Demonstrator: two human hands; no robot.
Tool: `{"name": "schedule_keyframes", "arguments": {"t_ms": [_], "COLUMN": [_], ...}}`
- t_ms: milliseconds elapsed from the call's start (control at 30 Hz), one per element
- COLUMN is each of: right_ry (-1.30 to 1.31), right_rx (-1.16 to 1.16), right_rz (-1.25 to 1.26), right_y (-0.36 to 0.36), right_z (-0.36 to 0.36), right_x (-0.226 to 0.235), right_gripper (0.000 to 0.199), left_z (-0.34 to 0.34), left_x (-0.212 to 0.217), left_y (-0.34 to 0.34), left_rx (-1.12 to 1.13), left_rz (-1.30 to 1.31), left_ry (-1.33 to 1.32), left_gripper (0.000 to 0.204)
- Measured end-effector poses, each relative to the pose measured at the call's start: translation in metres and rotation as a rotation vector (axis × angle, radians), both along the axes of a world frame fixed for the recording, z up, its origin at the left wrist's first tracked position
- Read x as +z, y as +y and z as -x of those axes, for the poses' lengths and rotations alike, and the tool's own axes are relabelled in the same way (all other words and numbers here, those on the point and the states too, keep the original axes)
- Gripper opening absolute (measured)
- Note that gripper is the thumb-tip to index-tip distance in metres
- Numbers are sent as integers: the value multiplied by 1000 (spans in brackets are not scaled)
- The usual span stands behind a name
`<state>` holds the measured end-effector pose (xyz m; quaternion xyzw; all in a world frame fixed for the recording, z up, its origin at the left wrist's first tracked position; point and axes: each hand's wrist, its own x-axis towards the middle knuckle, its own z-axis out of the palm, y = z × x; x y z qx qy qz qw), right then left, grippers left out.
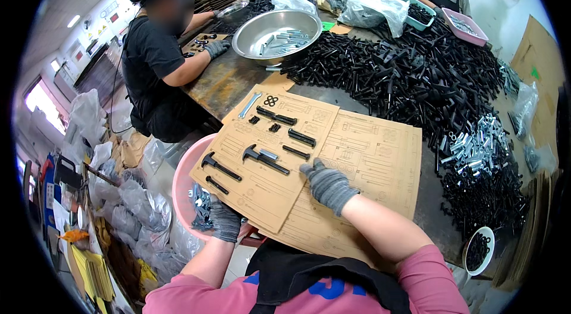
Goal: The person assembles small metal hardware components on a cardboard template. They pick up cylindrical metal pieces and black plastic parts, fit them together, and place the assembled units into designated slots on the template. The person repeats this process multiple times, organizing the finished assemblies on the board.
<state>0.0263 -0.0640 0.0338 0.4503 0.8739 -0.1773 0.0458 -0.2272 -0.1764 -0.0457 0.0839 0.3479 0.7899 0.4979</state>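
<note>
A cardboard sheet (262, 195) with printed outlines lies tilted before me on a larger stack of cardboard (380, 195). On it sit a silver wrench (250, 105), a cluster of black rings (270, 101), several black bolts (302, 137), two black T-shaped pieces (221, 167) and a small silver tube (268, 154). My right hand (333, 186), grey-gloved, rests with fingers apart at the top sheet's right edge, holding nothing. My left hand (225, 222), also gloved, is at the sheet's near edge over a pink basin (181, 180) of shiny metal parts; its fingers are mostly hidden.
A large heap of black parts (392, 70) covers the table's far side, with silver tubes (476, 144) to the right. A steel bowl (276, 55) holds more tubes. A white bowl (479, 251) contains black rings. Another person (160, 64) works at left; two more sit beyond.
</note>
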Motion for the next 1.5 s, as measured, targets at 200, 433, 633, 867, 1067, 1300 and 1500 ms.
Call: {"name": "schedule_keyframes", "arguments": {"t_ms": [200, 433, 633, 867, 1067, 1300, 1500], "right_ry": [-9, 97, 133, 237, 337, 259, 186], "right_rx": [27, 147, 173, -178, -495, -751, -778], "right_rz": [77, -70, -195, -219, -331, -87, -25], "right_y": [29, 31, 29, -9, -50, -46, -40], "right_z": [48, 61, -21, -119, -209, -229, -211], "right_x": [1, 11, -19, 10, -2, -12, -2], "right_gripper": [42, 37, 35, 30, 31, 38, 41], "left_z": [-4, 68, 128, 178, 137, -17, -106], "left_x": [9, -27, -27, -37, 0, 29, 41], "left_y": [20, 66, 118, 149, 142, 137, 130], "left_rx": [180, 279, 213, 342, 672, -439, -621], "left_rz": [134, 226, 243, 458, 82, 243, 40], "left_ry": [-92, -52, -83, 225, 886, 1592, 2119], "left_gripper": [43, 44, 45, 39, 34, 43, 47]}}
